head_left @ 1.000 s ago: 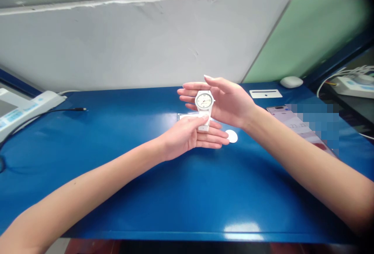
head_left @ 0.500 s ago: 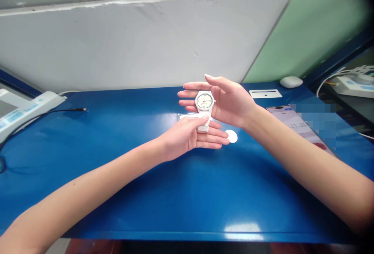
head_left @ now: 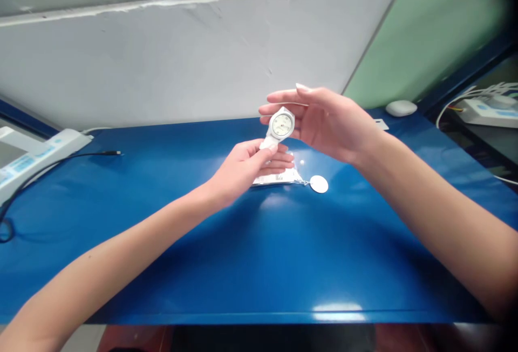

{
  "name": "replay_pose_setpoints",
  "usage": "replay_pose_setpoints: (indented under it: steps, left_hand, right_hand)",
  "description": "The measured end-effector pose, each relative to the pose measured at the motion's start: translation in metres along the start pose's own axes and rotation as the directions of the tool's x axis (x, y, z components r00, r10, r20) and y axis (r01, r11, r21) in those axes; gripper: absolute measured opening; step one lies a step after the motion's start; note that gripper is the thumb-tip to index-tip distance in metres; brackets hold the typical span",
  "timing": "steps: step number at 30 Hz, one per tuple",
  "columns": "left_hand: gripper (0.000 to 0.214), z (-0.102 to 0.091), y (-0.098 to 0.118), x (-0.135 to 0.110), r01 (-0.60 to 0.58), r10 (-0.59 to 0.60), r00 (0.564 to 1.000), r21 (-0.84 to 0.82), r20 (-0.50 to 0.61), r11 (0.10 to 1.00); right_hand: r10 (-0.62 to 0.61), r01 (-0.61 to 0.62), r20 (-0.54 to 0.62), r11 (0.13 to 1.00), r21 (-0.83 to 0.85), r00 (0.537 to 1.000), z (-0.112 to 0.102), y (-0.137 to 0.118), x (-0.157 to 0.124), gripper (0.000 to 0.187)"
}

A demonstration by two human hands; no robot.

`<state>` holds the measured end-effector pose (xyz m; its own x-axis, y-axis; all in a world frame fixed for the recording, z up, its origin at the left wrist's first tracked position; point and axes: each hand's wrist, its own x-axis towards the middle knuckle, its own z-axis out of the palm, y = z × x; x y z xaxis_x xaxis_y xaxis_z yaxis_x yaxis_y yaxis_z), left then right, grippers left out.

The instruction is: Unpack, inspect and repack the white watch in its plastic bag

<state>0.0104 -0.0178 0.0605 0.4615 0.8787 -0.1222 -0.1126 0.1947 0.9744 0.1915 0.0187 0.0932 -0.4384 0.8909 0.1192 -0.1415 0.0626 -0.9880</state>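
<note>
A white wristwatch [head_left: 282, 124] with a pale round dial is held above the table, its face turned towards me. My left hand [head_left: 259, 164] pinches the lower part of its strap between thumb and fingers. Behind and to the right of the watch, my right hand [head_left: 329, 120] is open, its palm facing left and its fingers stretched out; whether they touch the watch I cannot tell. Beneath my left hand lies a clear plastic packet [head_left: 279, 179], partly covered by the fingers. A round white tag [head_left: 319, 184] hangs off its right end by a short cord.
On the blue table [head_left: 259, 265], a black cable [head_left: 81, 153] and a white power strip [head_left: 48, 149] lie at the left. A white rounded case [head_left: 401, 108] and a card [head_left: 381, 124] sit at the back right. Another power strip [head_left: 489, 109] is beyond the right edge.
Both hands have moved up, and the watch has risen and tilted to the right. My right hand has shifted right, its forearm now hiding the phone. More of the packet shows.
</note>
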Motion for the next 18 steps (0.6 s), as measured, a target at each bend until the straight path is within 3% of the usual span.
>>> replay_pose_setpoints:
  steps: [2,4,6,8,10,12,18]
  left_hand:
    - [0.025,-0.004,-0.003,0.000,-0.170,0.183,0.982,0.213,-0.046,0.962]
    - [0.023,-0.009,-0.008,0.000,-0.295,0.355,0.933,0.433,-0.063,0.852]
    - [0.020,-0.012,-0.014,0.000,-0.319,0.456,0.890,0.680,-0.025,0.660]
    - [0.020,-0.015,-0.019,-0.001,-0.378,0.528,0.845,0.794,0.086,0.476]
    - [0.023,-0.016,-0.023,-0.002,-0.447,0.563,0.804,0.820,0.193,0.357]
    - [0.027,-0.015,-0.027,-0.004,-0.478,0.556,0.791,0.826,0.256,0.299]
    - [0.032,-0.010,-0.034,-0.006,-0.404,0.439,0.859,0.875,0.263,0.266]
  right_hand:
    - [-0.075,0.073,-0.022,0.994,-0.080,0.997,-0.002,-0.001,-0.007,0.028]
    - [-0.165,0.154,-0.042,0.969,-0.194,0.985,-0.003,0.001,-0.018,0.024]
    - [-0.236,0.193,-0.072,0.908,-0.373,0.969,-0.004,0.006,-0.033,0.023]
    - [-0.277,0.195,-0.076,0.821,-0.537,0.958,-0.005,0.013,-0.048,0.023]
    - [-0.286,0.187,-0.063,0.761,-0.621,0.956,-0.005,0.020,-0.061,0.027]
    - [-0.326,0.196,-0.069,0.709,-0.677,0.943,-0.005,0.028,-0.069,0.033]
    - [-0.433,0.338,0.126,0.457,-0.823,0.893,-0.009,0.042,-0.076,0.032]
